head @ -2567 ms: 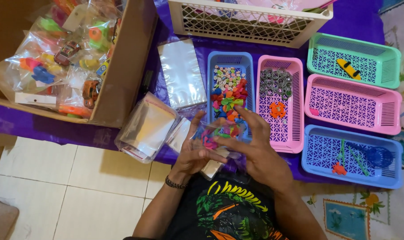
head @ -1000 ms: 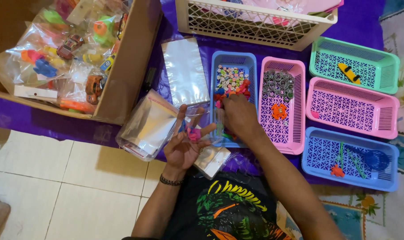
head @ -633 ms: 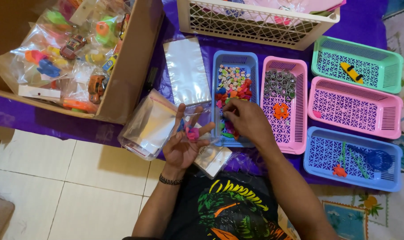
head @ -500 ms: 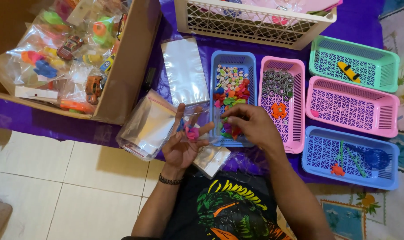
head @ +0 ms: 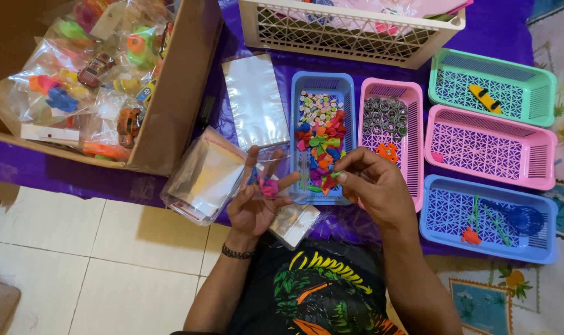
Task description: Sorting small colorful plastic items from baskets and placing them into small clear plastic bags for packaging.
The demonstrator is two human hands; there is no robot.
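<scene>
Seen from above, going left to right: an open brown cardboard box point(head: 170, 111) of bagged plastic toys, then a stack of clear plastic sleeves point(head: 204, 180) on the purple-covered table point(head: 64, 170). The left hand point(head: 257, 201) lies palm up, fingers spread, cradling a small clear plastic bag point(head: 282, 177) with pink bits inside. The right hand point(head: 372, 186), just beside it, pinches a tiny green piece point(head: 336, 175), its grip closed on it, over the near end of a blue slotted plastic tray point(head: 303, 99) of small colourful beads. The piece looks light, hard and easily dropped; fingertips suit it best. Pink, green and blue trays crowd the right, leaving little open room, with the table edge close below the hands
</scene>
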